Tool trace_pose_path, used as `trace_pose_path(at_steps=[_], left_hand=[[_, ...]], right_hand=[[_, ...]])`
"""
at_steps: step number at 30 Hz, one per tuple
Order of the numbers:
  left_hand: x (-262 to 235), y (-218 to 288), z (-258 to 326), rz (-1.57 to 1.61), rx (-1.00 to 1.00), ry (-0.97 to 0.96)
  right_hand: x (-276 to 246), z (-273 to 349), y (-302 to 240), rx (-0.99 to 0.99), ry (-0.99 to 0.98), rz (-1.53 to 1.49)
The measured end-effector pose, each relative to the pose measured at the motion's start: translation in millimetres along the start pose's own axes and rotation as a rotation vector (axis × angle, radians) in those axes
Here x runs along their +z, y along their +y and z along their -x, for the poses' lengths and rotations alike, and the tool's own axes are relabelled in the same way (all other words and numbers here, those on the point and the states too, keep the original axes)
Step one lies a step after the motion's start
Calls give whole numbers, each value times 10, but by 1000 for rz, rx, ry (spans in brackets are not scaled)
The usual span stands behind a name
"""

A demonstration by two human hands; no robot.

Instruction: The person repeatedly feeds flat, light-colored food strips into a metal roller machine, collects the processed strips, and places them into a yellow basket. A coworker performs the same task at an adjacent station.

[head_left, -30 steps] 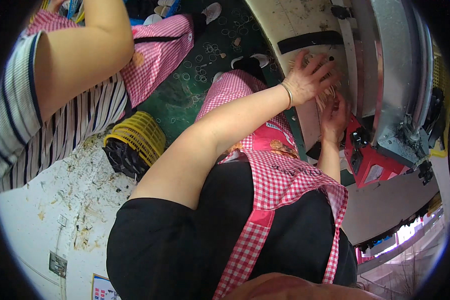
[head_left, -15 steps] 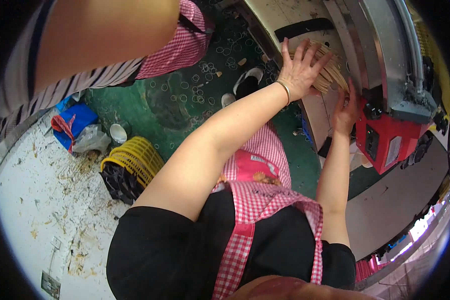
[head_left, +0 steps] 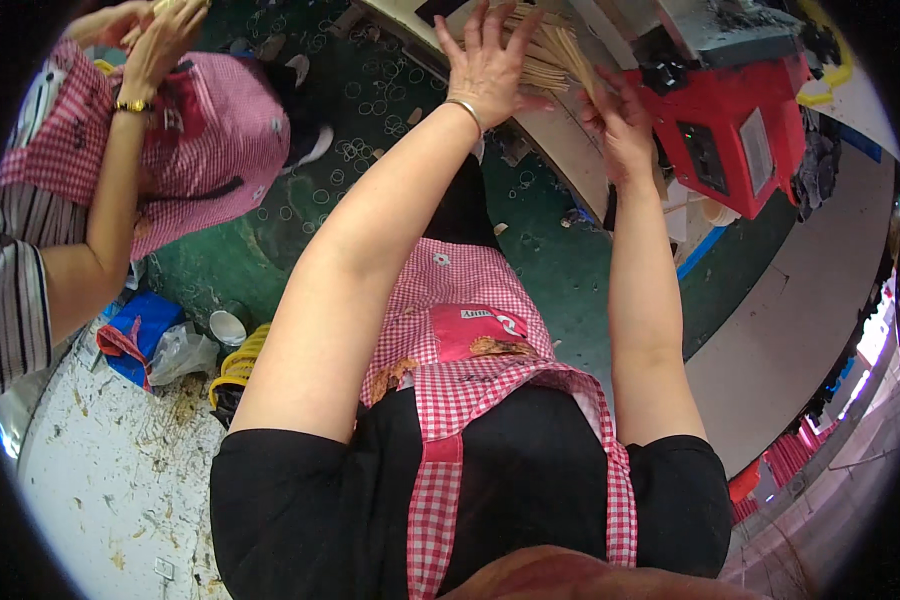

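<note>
To my far left a co-worker's hands [head_left: 160,45] meet near the upper edge, a gold-coloured band [head_left: 133,105] round one wrist, above a red-and-white gingham apron [head_left: 215,150]. Below that, a blue bag [head_left: 148,325] lies beside a crumpled clear plastic bag [head_left: 183,357], with a white cup [head_left: 228,327] just to the right and a yellow plastic basket [head_left: 240,365] partly behind my arm. Thin pale rings [head_left: 365,108] are scattered over the green floor [head_left: 560,290]. My left hand [head_left: 490,65], a bangle [head_left: 467,112] at its wrist, is open, fingers spread over the left side of a bundle of thin pale sticks [head_left: 560,52]. The bundle is at the top of my view, over a beige worktop [head_left: 568,135], between my hands. My right hand [head_left: 620,125] meets the near right end of the sticks with fingers half curled; I cannot tell whether they pinch any. Just right of that hand is a red-housed machine [head_left: 740,100] with a dark panel [head_left: 703,157].
</note>
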State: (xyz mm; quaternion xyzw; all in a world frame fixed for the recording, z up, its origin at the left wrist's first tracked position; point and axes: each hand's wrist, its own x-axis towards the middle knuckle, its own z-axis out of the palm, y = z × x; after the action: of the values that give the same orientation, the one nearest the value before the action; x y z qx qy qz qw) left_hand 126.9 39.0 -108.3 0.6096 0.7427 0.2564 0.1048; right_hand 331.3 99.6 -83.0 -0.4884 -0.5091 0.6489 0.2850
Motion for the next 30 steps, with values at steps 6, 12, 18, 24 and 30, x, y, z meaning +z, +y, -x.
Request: trace_pose_path(at_steps=[6,12,18,24,30], left_hand=[[-99,-154,70,-16,46,92],[-518,-357,479,182,124,354],[-488,-177,1313,304,299,-29],[-123,-267,1813,940,-455,-728],[-320,-123,2030,1456,-612,-921]], right_hand=[[117,39,-161,26,-35,6],[72,268,-89,39,-41,34],[557,1041,209,-274,-305,709],[822,1105,468,-262,-446,737],[789,1259,303,50,-420,482]])
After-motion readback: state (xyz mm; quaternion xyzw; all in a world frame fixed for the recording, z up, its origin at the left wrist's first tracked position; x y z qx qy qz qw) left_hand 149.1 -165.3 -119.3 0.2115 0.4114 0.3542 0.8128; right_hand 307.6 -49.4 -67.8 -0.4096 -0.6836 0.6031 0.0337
